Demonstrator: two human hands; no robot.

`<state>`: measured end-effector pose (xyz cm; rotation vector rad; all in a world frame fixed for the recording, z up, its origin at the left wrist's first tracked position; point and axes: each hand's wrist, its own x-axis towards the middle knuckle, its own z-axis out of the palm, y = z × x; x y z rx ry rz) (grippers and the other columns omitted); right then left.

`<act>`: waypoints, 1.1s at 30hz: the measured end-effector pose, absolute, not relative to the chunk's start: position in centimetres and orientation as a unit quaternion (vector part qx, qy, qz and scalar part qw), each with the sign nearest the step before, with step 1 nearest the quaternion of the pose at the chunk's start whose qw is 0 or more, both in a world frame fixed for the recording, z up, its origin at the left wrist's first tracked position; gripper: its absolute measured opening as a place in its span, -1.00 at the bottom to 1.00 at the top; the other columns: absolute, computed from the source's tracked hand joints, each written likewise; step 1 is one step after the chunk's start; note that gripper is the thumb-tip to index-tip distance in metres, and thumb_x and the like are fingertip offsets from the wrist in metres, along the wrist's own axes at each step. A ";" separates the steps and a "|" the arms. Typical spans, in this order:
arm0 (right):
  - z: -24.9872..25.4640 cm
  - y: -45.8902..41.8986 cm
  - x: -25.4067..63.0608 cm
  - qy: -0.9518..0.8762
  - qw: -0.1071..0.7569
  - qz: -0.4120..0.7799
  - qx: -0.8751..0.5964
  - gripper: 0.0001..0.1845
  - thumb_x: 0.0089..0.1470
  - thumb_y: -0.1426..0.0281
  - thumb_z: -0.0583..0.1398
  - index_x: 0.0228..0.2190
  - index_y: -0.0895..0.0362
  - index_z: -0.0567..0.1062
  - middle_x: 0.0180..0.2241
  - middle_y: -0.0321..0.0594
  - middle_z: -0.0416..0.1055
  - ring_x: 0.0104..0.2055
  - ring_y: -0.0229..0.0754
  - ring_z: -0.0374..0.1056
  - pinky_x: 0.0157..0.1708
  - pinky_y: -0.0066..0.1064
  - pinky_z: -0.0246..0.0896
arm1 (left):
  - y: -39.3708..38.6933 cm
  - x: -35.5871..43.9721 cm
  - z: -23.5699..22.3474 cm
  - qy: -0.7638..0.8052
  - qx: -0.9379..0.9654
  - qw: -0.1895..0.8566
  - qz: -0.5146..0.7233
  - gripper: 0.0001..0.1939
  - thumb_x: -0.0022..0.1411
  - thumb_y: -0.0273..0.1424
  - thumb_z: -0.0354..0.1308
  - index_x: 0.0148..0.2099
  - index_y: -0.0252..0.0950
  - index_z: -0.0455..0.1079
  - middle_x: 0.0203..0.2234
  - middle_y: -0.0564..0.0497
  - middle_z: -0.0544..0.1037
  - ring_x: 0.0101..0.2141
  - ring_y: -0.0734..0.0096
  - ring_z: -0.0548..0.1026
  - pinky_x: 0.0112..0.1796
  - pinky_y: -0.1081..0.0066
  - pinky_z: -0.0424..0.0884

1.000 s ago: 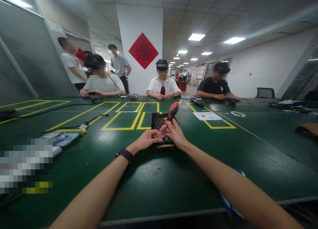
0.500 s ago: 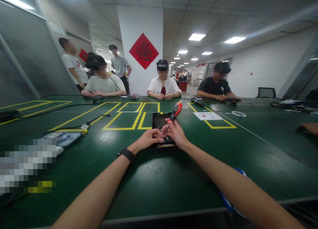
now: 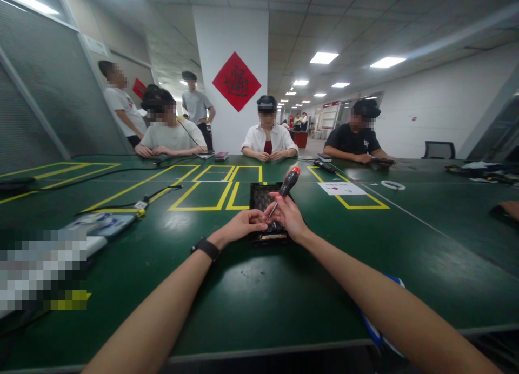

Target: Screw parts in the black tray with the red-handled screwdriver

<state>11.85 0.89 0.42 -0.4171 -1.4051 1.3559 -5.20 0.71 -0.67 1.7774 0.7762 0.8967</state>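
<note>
A screwdriver (image 3: 289,182) with a red and black handle slants up from my right hand (image 3: 292,220), whose fingers close around its lower handle and shaft. Its thin shaft points down and left to the fingertips of my left hand (image 3: 242,226). Those left fingers are pinched together near the screwdriver's tip, and whatever they hold is too small or hidden to tell. Below both hands lies an open black case (image 3: 258,194) with a dark, textured inside. My hands cover much of it. A pale strip (image 3: 272,236) shows at its near edge.
Yellow tape outlines (image 3: 194,207) mark the green table (image 3: 251,304). Cables and a flat pouch (image 3: 109,222) lie to the left. A paper sheet (image 3: 341,188) and a white ring (image 3: 392,185) lie to the right. Several people sit across the table.
The whole view has shifted slightly. Both hands and the screwdriver keep nearly the same pose over the black case.
</note>
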 end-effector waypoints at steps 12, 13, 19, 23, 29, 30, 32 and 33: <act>0.7 0.4 11.8 -0.607 0.525 0.570 -0.175 -0.56 0.08 0.15 -0.02 -0.07 0.13 0.19 -0.50 -0.26 0.39 -0.49 -0.27 0.37 -0.51 -0.42 0.27 | 0.9 -5.3 -0.9 0.306 0.742 0.483 0.350 -0.72 -0.02 -0.28 0.20 -0.36 -0.43 0.35 -0.48 0.00 0.46 -0.45 0.52 0.38 -0.36 0.49 0.27; 0.7 0.4 11.8 -0.609 0.523 0.571 -0.174 -0.56 0.08 0.16 -0.01 -0.06 0.14 0.18 -0.49 -0.25 0.40 -0.49 -0.27 0.37 -0.51 -0.42 0.27 | 0.9 -5.4 -0.9 0.302 0.744 0.485 0.345 -0.71 0.00 -0.26 0.18 -0.35 -0.44 0.36 -0.45 -0.02 0.47 -0.43 0.50 0.40 -0.34 0.47 0.27; 0.7 0.4 11.8 -0.604 0.538 0.557 -0.185 -0.61 0.07 0.18 0.01 -0.10 0.13 0.20 -0.50 -0.27 0.41 -0.52 -0.31 0.34 -0.52 -0.46 0.25 | 0.7 -5.1 -0.6 0.309 0.740 0.480 0.357 -0.70 -0.02 -0.26 0.19 -0.33 -0.41 0.35 -0.46 0.00 0.46 -0.43 0.51 0.39 -0.33 0.47 0.27; 0.8 0.4 11.8 -0.600 0.540 0.558 -0.192 -0.61 0.05 0.18 0.03 -0.11 0.12 0.21 -0.50 -0.27 0.41 -0.51 -0.31 0.35 -0.51 -0.47 0.25 | 0.6 -4.8 -1.0 0.337 0.735 0.450 0.379 -0.70 -0.12 -0.30 0.26 -0.39 -0.40 0.30 -0.55 0.10 0.38 -0.53 0.60 0.32 -0.45 0.55 0.23; 0.5 0.8 11.8 -0.596 0.530 0.575 -0.184 -0.59 0.07 0.17 0.00 -0.08 0.11 0.19 -0.51 -0.27 0.40 -0.50 -0.29 0.36 -0.51 -0.44 0.26 | 0.7 -5.1 -1.0 0.318 0.752 0.455 0.354 -0.72 -0.01 -0.27 0.18 -0.36 -0.43 0.33 -0.51 0.04 0.42 -0.49 0.55 0.35 -0.41 0.50 0.24; 0.4 0.9 11.8 -0.594 0.530 0.576 -0.184 -0.59 0.07 0.17 0.00 -0.08 0.11 0.19 -0.50 -0.27 0.41 -0.50 -0.29 0.36 -0.52 -0.44 0.26 | 0.7 -5.2 -0.9 0.305 0.757 0.463 0.346 -0.73 0.02 -0.27 0.16 -0.35 -0.43 0.34 -0.49 0.02 0.44 -0.46 0.53 0.37 -0.37 0.48 0.26; 0.3 1.0 11.9 -0.594 0.534 0.573 -0.185 -0.61 0.07 0.19 0.01 -0.09 0.09 0.18 -0.49 -0.27 0.41 -0.50 -0.29 0.36 -0.53 -0.44 0.26 | 0.7 -5.3 -0.7 0.284 0.762 0.478 0.333 -0.73 0.05 -0.27 0.13 -0.32 -0.43 0.36 -0.43 -0.02 0.47 -0.40 0.48 0.40 -0.29 0.44 0.27; 0.3 1.0 11.9 -0.594 0.537 0.570 -0.184 -0.62 0.07 0.19 0.02 -0.10 0.09 0.18 -0.49 -0.28 0.41 -0.50 -0.29 0.36 -0.53 -0.45 0.26 | 0.7 -5.2 -0.6 0.279 0.761 0.482 0.334 -0.72 0.05 -0.27 0.13 -0.29 -0.42 0.36 -0.40 -0.03 0.47 -0.37 0.47 0.40 -0.26 0.43 0.27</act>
